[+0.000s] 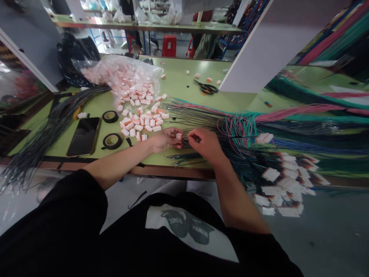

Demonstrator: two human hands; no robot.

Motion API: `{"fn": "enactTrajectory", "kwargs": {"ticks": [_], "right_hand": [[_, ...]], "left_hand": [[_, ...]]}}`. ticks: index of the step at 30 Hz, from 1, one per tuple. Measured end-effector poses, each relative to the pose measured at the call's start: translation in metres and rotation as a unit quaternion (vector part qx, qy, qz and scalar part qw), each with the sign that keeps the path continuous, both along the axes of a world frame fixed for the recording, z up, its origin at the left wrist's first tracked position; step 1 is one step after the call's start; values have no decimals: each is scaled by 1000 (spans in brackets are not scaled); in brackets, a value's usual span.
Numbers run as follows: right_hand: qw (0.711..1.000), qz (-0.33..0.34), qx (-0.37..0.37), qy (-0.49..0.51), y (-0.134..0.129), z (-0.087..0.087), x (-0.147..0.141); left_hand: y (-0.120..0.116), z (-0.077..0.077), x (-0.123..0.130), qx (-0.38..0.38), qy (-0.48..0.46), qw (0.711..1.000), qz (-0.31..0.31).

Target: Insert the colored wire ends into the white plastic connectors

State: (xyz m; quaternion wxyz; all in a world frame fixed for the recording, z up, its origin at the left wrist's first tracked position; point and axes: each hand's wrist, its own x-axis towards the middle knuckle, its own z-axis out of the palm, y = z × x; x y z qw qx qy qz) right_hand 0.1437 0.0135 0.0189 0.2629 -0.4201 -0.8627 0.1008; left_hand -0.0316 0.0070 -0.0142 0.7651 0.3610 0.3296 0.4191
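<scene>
My left hand (167, 140) is closed round a small white and orange connector housing (179, 136), held just above the bench. Close to its right, my right hand (206, 144) has its fingers pinched together. A thin wire seems to run between the two hands, but what sits in the right fingertips is too small to make out. Under and beyond the hands lie loose wire ends (190, 119), fanned out from a bundle of green, pink and dark wires (242, 129). A pile of loose connector housings (144, 121) lies left of my left hand.
A clear bag (123, 73) of housings stands behind the pile. Two black tape rolls (112, 141) and a phone (84, 136) lie at left, near dark wires (57, 123). Scissors (206, 87) lie by a white post (250, 46). Assembled connectors (284, 184) hang over the right front edge.
</scene>
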Motion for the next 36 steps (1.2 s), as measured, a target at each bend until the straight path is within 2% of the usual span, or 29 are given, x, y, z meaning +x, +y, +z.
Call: {"fn": "enactTrajectory", "kwargs": {"ticks": [10,15,21,28,33,36], "right_hand": [[998,-19,53,-30,-1,-6,-3],[996,-22,68,-51,-3,-7,-7],[998,-1,28,-61,-4,-5,-11],[999,-10,-42,28,1,-8,-4],[999,-15,-32,-1,-2,-10,-9],[998,4,-52,-25,1,-1,-8]], "left_hand": [[-5,12,4,-35,21,999,25],[-4,10,2,-35,19,999,18],[-2,4,0,-19,33,999,5],[-4,4,3,-3,28,1000,2],[-2,0,4,-5,23,1000,16],[-2,-1,4,-4,21,1000,12]]}}
